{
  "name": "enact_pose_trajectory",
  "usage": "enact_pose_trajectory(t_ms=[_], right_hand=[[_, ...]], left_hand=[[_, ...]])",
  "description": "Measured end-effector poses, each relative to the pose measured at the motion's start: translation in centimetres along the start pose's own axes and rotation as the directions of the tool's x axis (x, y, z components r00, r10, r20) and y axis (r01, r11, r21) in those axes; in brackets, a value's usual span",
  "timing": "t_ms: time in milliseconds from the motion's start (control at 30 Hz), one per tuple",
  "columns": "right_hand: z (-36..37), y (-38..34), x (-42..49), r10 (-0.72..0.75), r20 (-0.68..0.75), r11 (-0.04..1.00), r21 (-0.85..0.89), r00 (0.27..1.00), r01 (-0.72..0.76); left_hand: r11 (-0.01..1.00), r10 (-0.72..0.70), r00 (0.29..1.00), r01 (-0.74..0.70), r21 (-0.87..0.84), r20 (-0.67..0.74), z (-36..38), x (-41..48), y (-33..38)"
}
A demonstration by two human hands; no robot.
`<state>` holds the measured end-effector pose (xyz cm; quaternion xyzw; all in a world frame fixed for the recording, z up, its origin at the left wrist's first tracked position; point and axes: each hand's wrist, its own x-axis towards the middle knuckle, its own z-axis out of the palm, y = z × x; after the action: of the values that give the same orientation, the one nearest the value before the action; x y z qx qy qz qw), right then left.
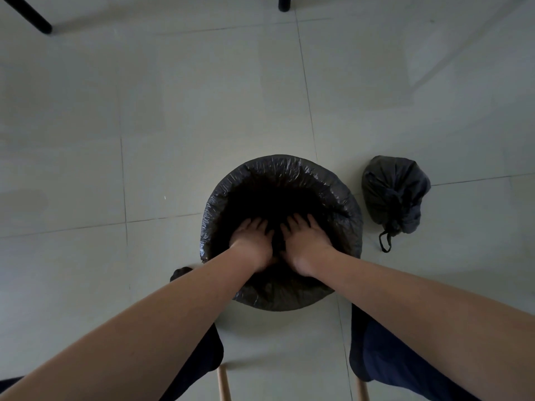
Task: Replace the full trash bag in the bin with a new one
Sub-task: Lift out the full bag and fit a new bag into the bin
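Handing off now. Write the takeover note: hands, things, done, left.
Left hand and right hand: both open, fingers spread, pressing the new bag down inside the bin.
New bag's edge is folded over the rim.
Full bag: tied, on the floor right of the bin, apart from it.
Done: full bag out, new bag in.
Left: finish seating the new bag; probably carry the full bag away.

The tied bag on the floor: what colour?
Black, clearest in the head view.
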<state>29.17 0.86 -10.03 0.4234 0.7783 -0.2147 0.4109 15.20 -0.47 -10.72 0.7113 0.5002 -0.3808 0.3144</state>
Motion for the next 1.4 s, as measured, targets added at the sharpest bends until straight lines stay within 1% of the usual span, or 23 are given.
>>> enact_pose_trajectory(t_ms=[33,100,133,200,300,467,533,1000,1100,1167,1233,1300,1400], right_hand=[[0.2,-0.2,-0.1,-0.025,0.046,1.000,0.002,0.999,0.024],[0.8,-0.1,0.0,-0.028,0.171,0.996,-0.075,0.985,0.041],[1.1,0.0,0.1,0.003,0.228,0.990,-0.140,0.974,0.030],[1.4,0.4,0.4,0.080,0.297,0.962,-0.274,0.952,0.004],[1.4,0.7,0.4,0.139,0.298,0.923,-0.385,0.944,-0.014],[1.9,0.7,0.3,0.147,0.257,0.906,-0.423,0.955,-0.026],[2.3,0.8,0.4,0.135,0.242,0.910,-0.415,0.961,-0.023],[1.5,1.0,-2.1,0.044,0.194,0.937,-0.349,0.980,0.027],[1.9,1.2,-1.8,0.005,0.152,0.965,-0.261,0.988,0.035],[1.6,1.0,-2.0,-0.031,0.081,0.986,-0.162,0.996,0.044],[0.8,0.5,-2.4,-0.059,0.010,0.992,-0.107,0.998,0.060],[-0.1,-0.1,-2.3,-0.062,-0.044,0.995,-0.079,0.997,0.059],[-0.5,-0.6,-1.2,-0.051,-0.138,0.998,-0.045,0.989,0.045]], left_hand=[[1.000,0.011,0.999,-0.011,0.009,0.043,0.3,-0.1,0.2],[0.997,-0.054,0.989,0.045,0.066,0.137,1.0,-0.4,0.0],[0.990,-0.104,0.981,0.086,0.114,0.166,1.3,-0.5,-0.3],[0.967,-0.168,0.972,0.130,0.219,0.167,1.8,-0.4,-0.9],[0.943,-0.189,0.973,0.142,0.302,0.132,2.1,-0.3,-1.2],[0.929,-0.199,0.970,0.141,0.343,0.142,1.8,-0.5,-1.1],[0.920,-0.208,0.966,0.139,0.366,0.155,1.6,-0.6,-1.0],[0.913,-0.257,0.950,0.179,0.366,0.177,1.5,-1.2,-0.5],[0.937,-0.203,0.954,0.124,0.327,0.219,0.8,-1.8,-0.3],[0.947,-0.184,0.958,0.113,0.300,0.222,0.1,-2.2,-0.1],[0.965,-0.178,0.958,0.126,0.230,0.225,-1.1,-2.8,0.4],[0.983,-0.150,0.972,0.127,0.129,0.182,-2.9,-3.5,1.0],[0.994,-0.081,0.996,0.083,0.073,-0.028,-4.4,-4.0,1.6]])
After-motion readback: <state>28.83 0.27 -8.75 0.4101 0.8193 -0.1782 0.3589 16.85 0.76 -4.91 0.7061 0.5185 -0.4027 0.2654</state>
